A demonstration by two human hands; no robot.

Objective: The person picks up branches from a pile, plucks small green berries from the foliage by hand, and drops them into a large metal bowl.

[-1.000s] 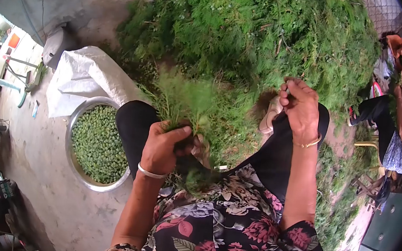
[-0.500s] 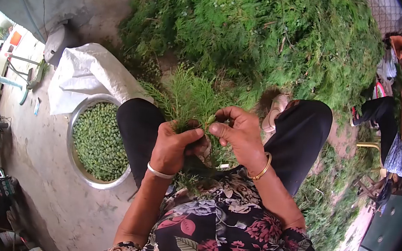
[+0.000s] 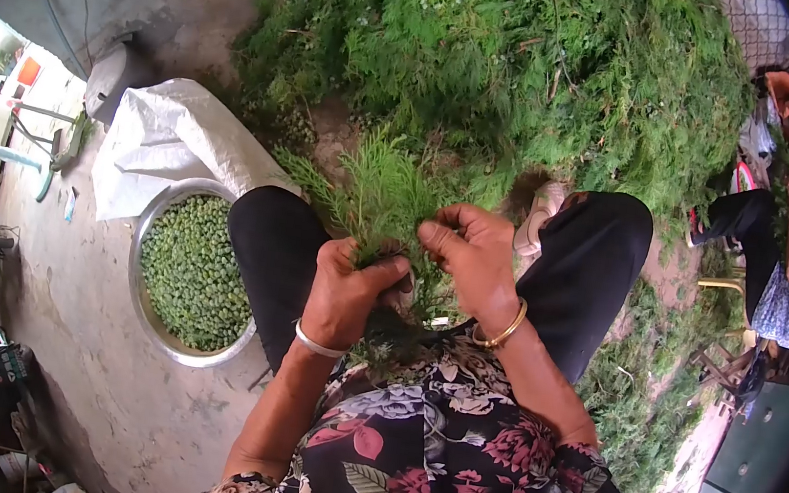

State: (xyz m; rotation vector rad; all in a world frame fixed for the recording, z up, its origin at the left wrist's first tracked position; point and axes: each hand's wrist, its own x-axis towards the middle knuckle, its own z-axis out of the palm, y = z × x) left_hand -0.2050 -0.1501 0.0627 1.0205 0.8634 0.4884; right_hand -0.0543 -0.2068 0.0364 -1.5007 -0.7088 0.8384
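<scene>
Over my lap, my left hand (image 3: 350,285) is closed around the stems of a leafy evergreen sprig (image 3: 374,185), whose feathery green tips fan out beyond the thumb. Just to the right, my right hand (image 3: 473,261) is pinched, thumb against fingers, beside the sprig's edge. Whatever those fingertips hold is hidden. By my left knee stands a round metal basin (image 3: 137,292) filled with small green cones (image 3: 196,271).
A large heap of cut evergreen branches (image 3: 534,76) spreads ahead. The white woven sack (image 3: 177,136) lies behind the basin. Another person's leg (image 3: 755,242) shows at right. Loose greenery (image 3: 632,394) litters the floor there.
My right hand has moved slightly away from my left, and the green bit seen between its fingertips no longer shows. My left hand keeps its hold on the sprig.
</scene>
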